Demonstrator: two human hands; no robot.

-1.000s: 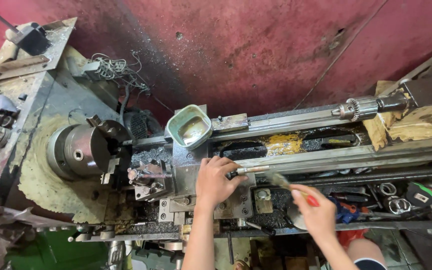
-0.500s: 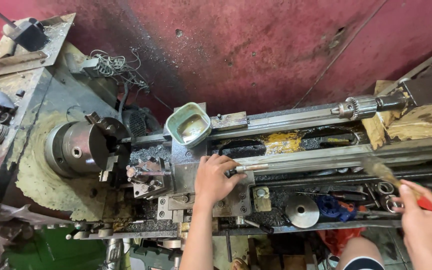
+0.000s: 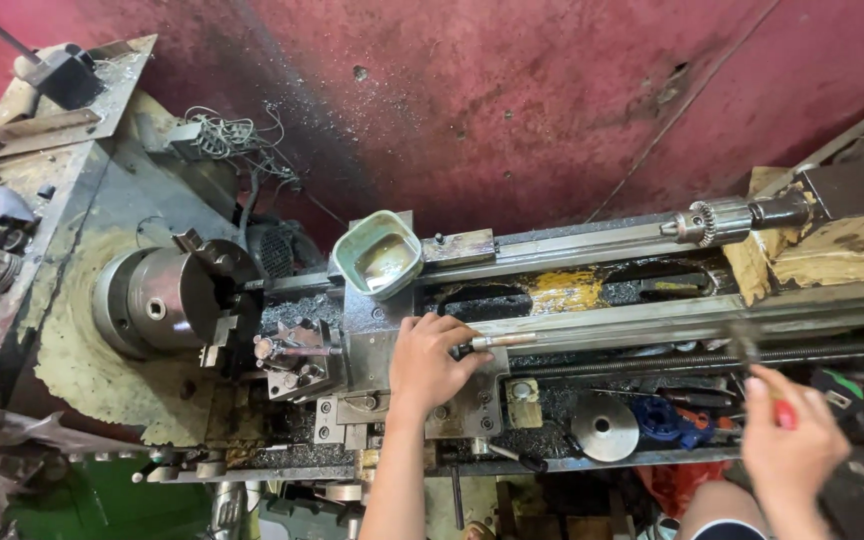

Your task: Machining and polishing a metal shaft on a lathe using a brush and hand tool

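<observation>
Along the front of the lathe bed (image 3: 652, 262), which runs left to right from the chuck (image 3: 167, 298) toward the drill chuck (image 3: 717, 222), the carriage (image 3: 372, 350) sits just right of the chuck, and the left hand (image 3: 430, 360) lies on it, fingers curled around the near end of a thin metal rod (image 3: 500, 341) that points right along the bed. Well to the right of the carriage, the right hand (image 3: 790, 447) is closed around a red-handled brush (image 3: 757, 370), bristles angled up toward the bed, so the left hand is far nearer the rod.
</observation>
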